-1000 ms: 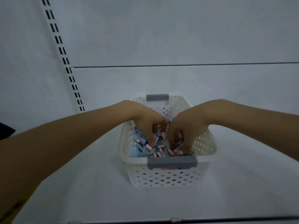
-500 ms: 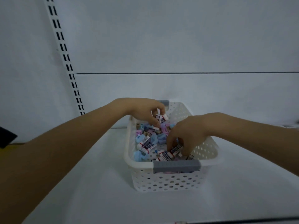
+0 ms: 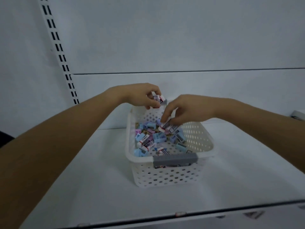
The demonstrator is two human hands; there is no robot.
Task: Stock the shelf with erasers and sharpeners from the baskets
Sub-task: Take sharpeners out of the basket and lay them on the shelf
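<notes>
- White plastic basket sits on the shelf, with a pile of erasers and blue sharpeners inside.
- Left hand is over the far rim, fingers curled round a couple of erasers.
- Right hand is lower, fingers pinching an eraser just above the pile, its long axis roughly crosswise to the basket.
- Bare shelf lies left of the basket, so I'd guess the left hand is nearer to it.

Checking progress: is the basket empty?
No, the basket holds a loose heap of erasers and sharpeners.
</notes>
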